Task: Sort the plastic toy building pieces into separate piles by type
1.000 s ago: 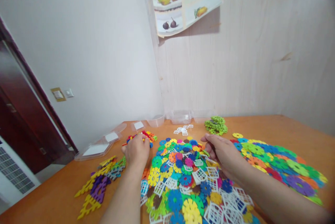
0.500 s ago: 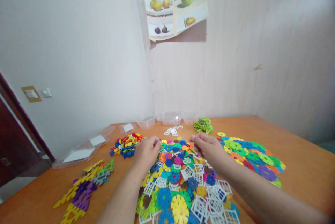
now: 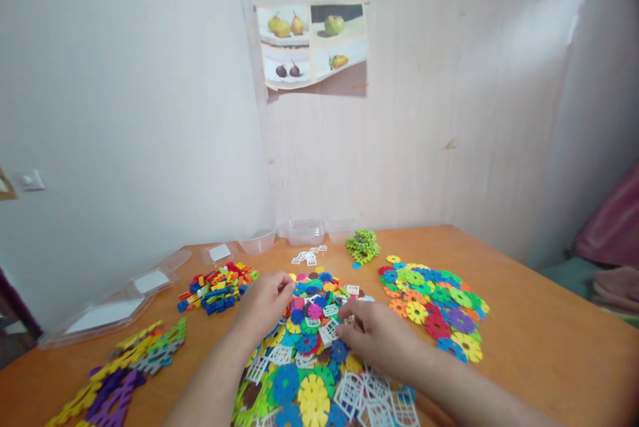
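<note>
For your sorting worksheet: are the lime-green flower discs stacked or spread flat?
Stacked: the lime-green flower discs sit piled together on the orange wooden table.

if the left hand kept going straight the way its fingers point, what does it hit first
The left hand points up and to the right across the central heap of mixed pieces. It would probably meet the small scatter of white window pieces first, then the clear tubs at the wall, though depth is hard to judge.

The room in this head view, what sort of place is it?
Probably a room in a home, used for play or sorting. An orange wooden table is strewn with colourful plastic building discs, a paper fruit poster is stuck to the wall, and a light switch sits at the left.
</note>
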A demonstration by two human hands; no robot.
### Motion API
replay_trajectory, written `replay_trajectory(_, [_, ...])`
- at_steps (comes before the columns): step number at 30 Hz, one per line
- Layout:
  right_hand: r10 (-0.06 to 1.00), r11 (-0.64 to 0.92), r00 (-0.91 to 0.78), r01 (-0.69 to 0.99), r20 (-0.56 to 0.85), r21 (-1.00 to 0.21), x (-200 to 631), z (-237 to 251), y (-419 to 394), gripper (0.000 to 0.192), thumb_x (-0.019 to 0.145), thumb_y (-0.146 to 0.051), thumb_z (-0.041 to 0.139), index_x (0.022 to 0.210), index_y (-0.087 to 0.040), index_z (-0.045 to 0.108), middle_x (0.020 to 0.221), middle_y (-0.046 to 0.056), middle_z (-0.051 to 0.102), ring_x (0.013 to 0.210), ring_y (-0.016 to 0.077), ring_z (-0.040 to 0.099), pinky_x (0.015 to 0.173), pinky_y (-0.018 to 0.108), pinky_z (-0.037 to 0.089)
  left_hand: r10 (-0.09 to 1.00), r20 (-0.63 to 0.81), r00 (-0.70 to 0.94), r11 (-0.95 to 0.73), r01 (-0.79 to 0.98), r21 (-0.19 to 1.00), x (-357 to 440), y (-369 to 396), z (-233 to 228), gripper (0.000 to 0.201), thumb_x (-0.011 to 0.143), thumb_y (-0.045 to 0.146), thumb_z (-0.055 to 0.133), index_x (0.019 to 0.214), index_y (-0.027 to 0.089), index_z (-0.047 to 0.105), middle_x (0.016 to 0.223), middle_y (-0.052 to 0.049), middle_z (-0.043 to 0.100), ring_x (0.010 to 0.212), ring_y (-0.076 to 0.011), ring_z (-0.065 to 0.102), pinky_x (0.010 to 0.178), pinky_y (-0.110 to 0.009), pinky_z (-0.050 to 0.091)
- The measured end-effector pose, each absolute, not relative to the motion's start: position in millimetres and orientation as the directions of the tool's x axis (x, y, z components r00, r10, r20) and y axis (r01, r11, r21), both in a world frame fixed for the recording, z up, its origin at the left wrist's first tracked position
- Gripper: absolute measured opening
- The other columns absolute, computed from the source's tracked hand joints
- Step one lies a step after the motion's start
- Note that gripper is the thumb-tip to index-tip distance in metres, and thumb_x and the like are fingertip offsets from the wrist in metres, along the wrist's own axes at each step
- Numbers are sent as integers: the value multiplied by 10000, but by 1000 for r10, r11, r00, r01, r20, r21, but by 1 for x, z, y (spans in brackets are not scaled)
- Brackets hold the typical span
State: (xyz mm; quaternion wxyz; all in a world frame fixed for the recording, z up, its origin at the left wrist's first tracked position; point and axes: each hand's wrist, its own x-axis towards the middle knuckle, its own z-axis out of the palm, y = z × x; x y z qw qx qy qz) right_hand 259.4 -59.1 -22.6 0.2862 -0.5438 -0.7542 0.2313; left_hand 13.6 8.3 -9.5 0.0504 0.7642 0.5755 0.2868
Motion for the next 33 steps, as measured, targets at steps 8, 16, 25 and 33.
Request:
replay_trajectory(8, [934,356,-295,815,201,-457,252,-24,-67,289,828,-513,584,942,-276,705,910,58,742,825,232,652,621,279,332,898,408,163,-344,840,421,10,11,-11,270,895,384,463,735,211,596,715,6,646,690,-145,576,613,-231,328])
replay_trajectory(16, [916,397,-326,827,236,-399,249,-28,-61,280,933,-352,425,813,-241,653,822,52,717,740,189,634,617,268,338,912,411,-2,-241,807,539,-11,25,-18,292,883,427,467,771,210,625,699,12,651,673,-148,594,606,-240,361])
replay_trajectory(25, [974,214,-51,504,219,-837,259,-24,4,261,875,-395,496,705,-208,561,577,-15,580,536,136,534,508,234,363,916,250,-313,-64,503,862,-20,31,-15,238,825,358,513,829,176,665,794,-30,709,792,-192,657,678,-267,464])
replay_trajectory(33, [999,-47,16,238,-44,-970,241,-27,78,136,868,-237,574,753,-167,552,568,-25,574,473,93,531,469,209,422,914,-115,-390,125,2,992,-17,26,-6,349,866,466,530,954,149,645,1062,-128,700,926,-200,678,743,-290,535])
